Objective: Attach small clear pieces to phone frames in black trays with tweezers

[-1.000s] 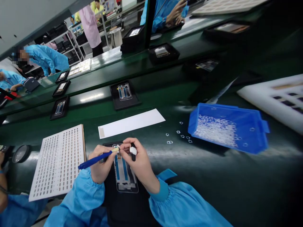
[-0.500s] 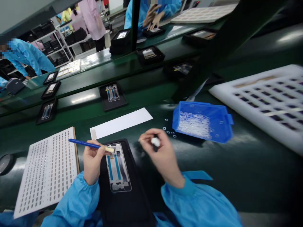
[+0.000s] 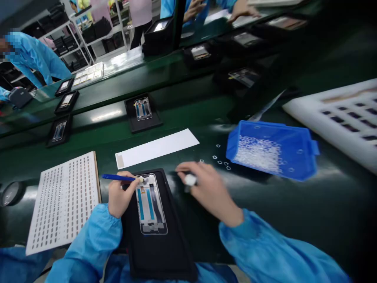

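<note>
My left hand (image 3: 120, 196) is closed around a slim blue pen-like tool (image 3: 116, 177). Its pale tip is over the upper end of a phone frame (image 3: 151, 212) with two blue strips inside, lying in a black tray (image 3: 159, 251). I cannot tell whether the tip touches the frame. To the right, my right hand (image 3: 213, 192) is held above the green bench with curled fingers, gripping a small object with a white end (image 3: 191, 180); its kind is unclear. Near these fingertips lie several tiny clear rings (image 3: 219, 162).
A blue bin (image 3: 300, 157) of tiny clear pieces stands right, beside a white slotted tray (image 3: 324, 102). White paper (image 3: 159, 148) lies ahead; a perforated board (image 3: 64, 200) is left. Black trays with phone frames (image 3: 143, 109) line the bench. Co-workers in blue (image 3: 38, 59) are across.
The view has shifted slightly. My left hand has brought the blue tool's tip closer in over the frame's top. My right hand has turned palm down, near the loose rings.
</note>
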A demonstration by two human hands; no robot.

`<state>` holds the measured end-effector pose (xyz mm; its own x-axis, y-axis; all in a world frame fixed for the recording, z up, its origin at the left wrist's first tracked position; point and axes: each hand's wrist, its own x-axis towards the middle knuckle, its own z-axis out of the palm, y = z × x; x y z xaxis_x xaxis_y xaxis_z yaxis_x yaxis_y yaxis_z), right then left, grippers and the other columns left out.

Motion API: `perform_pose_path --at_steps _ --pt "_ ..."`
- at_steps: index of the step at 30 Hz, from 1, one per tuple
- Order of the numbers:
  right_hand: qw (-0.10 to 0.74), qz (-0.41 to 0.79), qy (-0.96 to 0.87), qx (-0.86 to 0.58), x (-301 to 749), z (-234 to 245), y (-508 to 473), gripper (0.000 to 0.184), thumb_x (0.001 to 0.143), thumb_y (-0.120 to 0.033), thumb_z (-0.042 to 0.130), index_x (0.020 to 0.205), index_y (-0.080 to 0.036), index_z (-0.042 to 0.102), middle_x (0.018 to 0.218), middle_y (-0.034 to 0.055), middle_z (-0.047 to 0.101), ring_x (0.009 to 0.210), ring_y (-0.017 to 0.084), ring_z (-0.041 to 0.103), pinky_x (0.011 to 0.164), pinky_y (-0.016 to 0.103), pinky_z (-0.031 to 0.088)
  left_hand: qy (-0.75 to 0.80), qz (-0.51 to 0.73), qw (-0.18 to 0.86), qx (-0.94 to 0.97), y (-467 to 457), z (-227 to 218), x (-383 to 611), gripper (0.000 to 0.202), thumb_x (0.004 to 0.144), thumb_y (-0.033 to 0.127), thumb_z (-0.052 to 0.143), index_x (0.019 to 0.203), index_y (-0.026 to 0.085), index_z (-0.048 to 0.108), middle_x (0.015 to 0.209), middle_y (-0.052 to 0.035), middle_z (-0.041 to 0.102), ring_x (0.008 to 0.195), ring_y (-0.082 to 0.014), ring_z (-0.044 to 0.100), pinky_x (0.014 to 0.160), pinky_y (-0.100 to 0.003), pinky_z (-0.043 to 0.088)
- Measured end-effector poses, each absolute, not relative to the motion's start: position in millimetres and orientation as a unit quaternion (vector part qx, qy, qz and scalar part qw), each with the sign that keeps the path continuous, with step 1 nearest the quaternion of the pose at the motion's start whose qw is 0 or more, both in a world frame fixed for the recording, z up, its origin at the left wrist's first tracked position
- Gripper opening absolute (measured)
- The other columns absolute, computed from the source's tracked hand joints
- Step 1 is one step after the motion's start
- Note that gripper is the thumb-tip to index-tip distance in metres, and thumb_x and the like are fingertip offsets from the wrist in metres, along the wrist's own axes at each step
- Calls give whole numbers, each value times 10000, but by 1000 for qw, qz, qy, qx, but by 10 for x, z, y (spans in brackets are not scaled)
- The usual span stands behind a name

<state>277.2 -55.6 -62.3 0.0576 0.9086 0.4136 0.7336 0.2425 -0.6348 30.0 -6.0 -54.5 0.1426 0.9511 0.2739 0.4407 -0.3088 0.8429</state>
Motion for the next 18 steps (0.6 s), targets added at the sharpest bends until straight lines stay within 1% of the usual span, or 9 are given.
perform_pose_path --at_steps 2,4,8,14,18 --pt "386 157 -704 -575 2465 -709 -466 163 880 -110 471 911 -209 598 784 33 636 738 209 548 694 331 400 499 401 295 710 -44 -577 323 150 802 321 698 790 188 631 758 -18 675 704 -166 684 628 -240 569" --pt "380 163 -713 -566 2277 -797 -372 179 869 -72 462 898 -198 585 753 34 616 727 210 531 693 332 390 493 391 292 720 -31 -612 332 136 817 315 682 791 190 635 763 -16 675 706 -160 682 642 -238 571" --pt "382 120 -716 -572 2150 -914 -310 166 873 -81 475 961 -190 564 785 47 615 786 233 527 748 360 382 492 378 299 725 -20 -671 308 136 834 319 663 805 190 632 786 -23 672 725 -165 685 645 -243 579" --pt "364 141 -724 -569 2092 -924 -531 318 774 -6 475 1024 -194 530 828 41 620 805 237 542 808 393 385 477 347 294 752 -78 -633 261 139 855 327 643 817 194 632 791 -32 680 710 -169 686 635 -249 579" --pt "392 162 -712 -560 2073 -938 -622 277 815 -37 477 1025 -214 509 835 31 617 810 234 553 852 419 388 455 302 264 795 -138 -613 249 111 866 316 643 842 208 636 819 -38 691 754 -184 685 668 -262 561"
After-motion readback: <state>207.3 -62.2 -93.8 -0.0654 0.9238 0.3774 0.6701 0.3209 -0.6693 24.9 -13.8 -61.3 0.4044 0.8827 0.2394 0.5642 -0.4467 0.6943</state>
